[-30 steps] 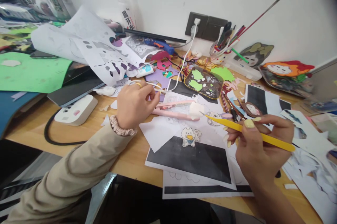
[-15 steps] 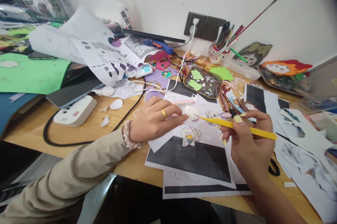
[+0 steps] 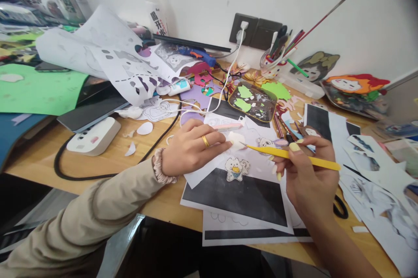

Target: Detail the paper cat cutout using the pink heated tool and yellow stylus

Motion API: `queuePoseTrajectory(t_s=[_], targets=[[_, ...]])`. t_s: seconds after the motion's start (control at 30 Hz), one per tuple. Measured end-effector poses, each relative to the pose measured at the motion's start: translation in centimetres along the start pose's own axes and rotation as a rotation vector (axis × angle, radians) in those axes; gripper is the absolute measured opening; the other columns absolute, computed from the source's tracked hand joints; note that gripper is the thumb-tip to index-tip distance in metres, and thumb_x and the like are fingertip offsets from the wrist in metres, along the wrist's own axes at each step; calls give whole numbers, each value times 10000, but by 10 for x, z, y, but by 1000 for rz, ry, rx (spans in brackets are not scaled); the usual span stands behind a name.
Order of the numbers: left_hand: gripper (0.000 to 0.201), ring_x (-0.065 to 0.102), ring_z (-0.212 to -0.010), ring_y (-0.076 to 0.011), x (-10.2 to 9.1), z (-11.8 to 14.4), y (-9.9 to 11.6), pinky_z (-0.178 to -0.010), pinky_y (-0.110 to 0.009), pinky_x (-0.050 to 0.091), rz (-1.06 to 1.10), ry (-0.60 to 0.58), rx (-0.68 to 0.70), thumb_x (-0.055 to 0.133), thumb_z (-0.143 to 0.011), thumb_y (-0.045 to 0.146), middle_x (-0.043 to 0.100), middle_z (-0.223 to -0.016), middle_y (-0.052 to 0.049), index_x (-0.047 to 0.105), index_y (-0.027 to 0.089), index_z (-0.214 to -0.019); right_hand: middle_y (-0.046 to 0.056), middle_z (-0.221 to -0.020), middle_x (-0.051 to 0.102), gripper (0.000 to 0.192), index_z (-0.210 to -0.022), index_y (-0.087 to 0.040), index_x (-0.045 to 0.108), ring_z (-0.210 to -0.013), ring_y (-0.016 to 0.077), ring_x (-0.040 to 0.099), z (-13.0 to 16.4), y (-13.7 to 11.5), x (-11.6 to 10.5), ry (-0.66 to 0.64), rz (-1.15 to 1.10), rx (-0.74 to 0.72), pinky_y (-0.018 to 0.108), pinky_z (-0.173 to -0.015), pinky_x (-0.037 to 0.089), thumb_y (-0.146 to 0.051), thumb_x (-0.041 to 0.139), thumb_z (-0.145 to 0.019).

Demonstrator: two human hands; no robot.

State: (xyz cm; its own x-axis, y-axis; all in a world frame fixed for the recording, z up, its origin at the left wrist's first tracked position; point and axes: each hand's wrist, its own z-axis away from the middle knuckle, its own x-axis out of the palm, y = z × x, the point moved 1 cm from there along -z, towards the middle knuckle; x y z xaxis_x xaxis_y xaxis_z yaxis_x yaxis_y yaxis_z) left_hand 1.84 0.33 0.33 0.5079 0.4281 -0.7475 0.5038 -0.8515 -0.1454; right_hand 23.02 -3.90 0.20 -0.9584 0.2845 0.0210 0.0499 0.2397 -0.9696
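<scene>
Pinched in my right hand point(image 3: 307, 164) is a pair of yellow tweezers point(image 3: 290, 154), slanting left. Their thin dark tip touches or hovers by the right side of a small white piece point(image 3: 236, 139); I cannot tell which. My left hand point(image 3: 196, 147), with a gold ring, has its fingertips at that piece's left edge and appears to grip it; the thumb is hidden. Just below lies a cut-out white cartoon cat point(image 3: 234, 169) on a sheet with a black printed block point(image 3: 235, 199). A rabbit-like cut-out point(image 3: 267, 143) sits behind the tweezers. A pink-handled tool point(image 3: 228, 126) lies beyond my left fingers.
A dark tray point(image 3: 253, 103) with green scraps stands farther back. A white power strip point(image 3: 94, 136) and its black cable lie left. White cords run from the wall socket point(image 3: 240, 28). Paper sheets point(image 3: 375, 204) cover the right side; a pen cup point(image 3: 273, 66) stands by the wall.
The white piece now looks flatter, and the pinkish edge below it is no longer visible. Both hands stay nearly in place, the tweezers shifting very slightly left. The view has moved a little.
</scene>
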Motion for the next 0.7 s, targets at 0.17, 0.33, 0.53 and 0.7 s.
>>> queuePoseTrajectory(t_s=[0.17,0.33,0.53,0.7], targets=[[146,537,-651,-97,1,-2,1,-605,-269,350,1,38,17,526,-738,166,643,-763,30,556,184,-879,-40,-534,551,183,-821,-239,412,-389,121,503,2,0,2,0,-5,-11,237,-335,393,-167,533,-705],[97,525,-599,-85,1,-4,3,-578,-261,349,-16,83,-7,553,-718,196,640,-714,36,564,178,-812,-49,-529,545,196,-824,-236,411,-381,115,501,5,-1,4,13,-21,-27,232,-346,385,-158,538,-698],[61,518,-609,-92,4,-2,5,-590,-266,357,-16,117,-66,559,-704,215,625,-681,31,556,176,-751,-53,-524,555,192,-832,-218,409,-390,115,517,7,-5,5,7,-25,-53,234,-386,414,-133,525,-704],[29,502,-596,-92,7,0,6,-588,-268,358,10,144,-116,564,-692,203,615,-677,29,554,181,-707,-56,-510,555,182,-822,-218,402,-380,109,510,8,-5,6,-3,-34,-57,232,-390,420,-125,514,-714]])
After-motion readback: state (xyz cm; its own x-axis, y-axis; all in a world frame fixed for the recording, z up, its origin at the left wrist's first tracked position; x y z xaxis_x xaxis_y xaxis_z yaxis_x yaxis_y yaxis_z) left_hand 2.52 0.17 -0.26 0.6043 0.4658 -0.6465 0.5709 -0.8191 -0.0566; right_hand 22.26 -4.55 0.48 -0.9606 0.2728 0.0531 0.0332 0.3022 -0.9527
